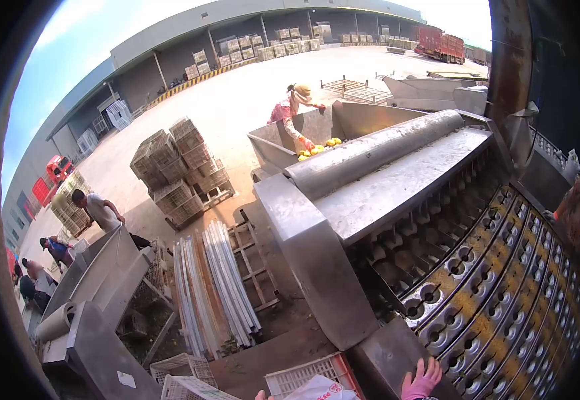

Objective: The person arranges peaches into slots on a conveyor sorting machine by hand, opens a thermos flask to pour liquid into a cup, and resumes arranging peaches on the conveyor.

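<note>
My right hand [421,381], in a pink glove, rests with its fingers spread on the metal edge beside the cup conveyor [483,293]. Nothing shows between its fingers. Only the fingertips of my left hand [262,396] show at the bottom edge, near a white crate [307,373] with a red rim and a white printed bag [321,389]; what this hand holds, if anything, is hidden. The conveyor's rows of round metal cups carry no fruit that I can make out. Beyond the steel roller cover [377,150], yellow fruit [318,150] lies in a metal hopper [363,118].
A person in a straw hat [292,110] reaches into the hopper. Other people stand at a second machine [107,280] on the left. Stacked crates [163,157], metal strips [213,287] and a wooden pallet [253,260] lie between. At the right edge shows a patterned sleeve [578,207].
</note>
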Action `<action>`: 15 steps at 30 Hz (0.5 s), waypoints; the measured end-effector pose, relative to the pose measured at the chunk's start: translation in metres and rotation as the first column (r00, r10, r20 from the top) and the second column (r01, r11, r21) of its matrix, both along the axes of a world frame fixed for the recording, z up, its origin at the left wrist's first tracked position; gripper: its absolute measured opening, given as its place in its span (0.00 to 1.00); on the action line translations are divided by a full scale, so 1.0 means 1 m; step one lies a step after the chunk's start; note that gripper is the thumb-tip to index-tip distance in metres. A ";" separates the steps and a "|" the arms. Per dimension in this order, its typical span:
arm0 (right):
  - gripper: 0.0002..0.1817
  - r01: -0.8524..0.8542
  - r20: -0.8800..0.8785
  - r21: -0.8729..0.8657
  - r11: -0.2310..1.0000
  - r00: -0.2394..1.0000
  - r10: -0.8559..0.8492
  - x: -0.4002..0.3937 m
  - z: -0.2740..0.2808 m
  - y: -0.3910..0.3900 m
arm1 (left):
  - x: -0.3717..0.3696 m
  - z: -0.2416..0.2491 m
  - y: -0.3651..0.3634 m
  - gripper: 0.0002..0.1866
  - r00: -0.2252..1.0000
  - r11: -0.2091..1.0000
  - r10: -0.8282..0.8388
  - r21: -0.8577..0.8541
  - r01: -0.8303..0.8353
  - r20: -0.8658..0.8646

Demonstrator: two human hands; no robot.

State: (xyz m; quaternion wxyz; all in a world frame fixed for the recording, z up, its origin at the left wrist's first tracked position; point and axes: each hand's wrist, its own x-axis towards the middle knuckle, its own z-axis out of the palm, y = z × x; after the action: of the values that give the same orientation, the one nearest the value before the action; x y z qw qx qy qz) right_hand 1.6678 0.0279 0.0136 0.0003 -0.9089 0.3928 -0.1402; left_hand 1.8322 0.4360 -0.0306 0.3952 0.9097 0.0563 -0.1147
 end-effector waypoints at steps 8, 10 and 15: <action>0.33 0.023 -0.030 0.052 0.998 0.999 -0.021 0.002 0.000 0.001 | 0.182 0.101 -0.181 0.31 0.899 0.919 -0.321 -0.131 0.371 0.296; 0.36 -0.005 -0.033 0.062 0.998 0.999 0.007 -0.001 -0.019 -0.002 | 0.180 0.110 -0.208 0.32 0.806 0.868 -0.425 -0.066 0.492 0.412; 0.35 0.014 -0.048 0.069 0.998 0.999 -0.010 -0.004 -0.015 -0.003 | 0.146 0.112 -0.224 0.33 0.749 0.787 -0.561 -0.054 0.614 0.353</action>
State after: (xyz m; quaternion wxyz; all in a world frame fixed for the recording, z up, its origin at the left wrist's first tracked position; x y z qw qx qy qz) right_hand 1.6637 0.0245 -0.0009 0.0215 -0.9090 0.4027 -0.1051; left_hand 1.9784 0.2117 0.0817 0.4168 0.8506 -0.3077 -0.0897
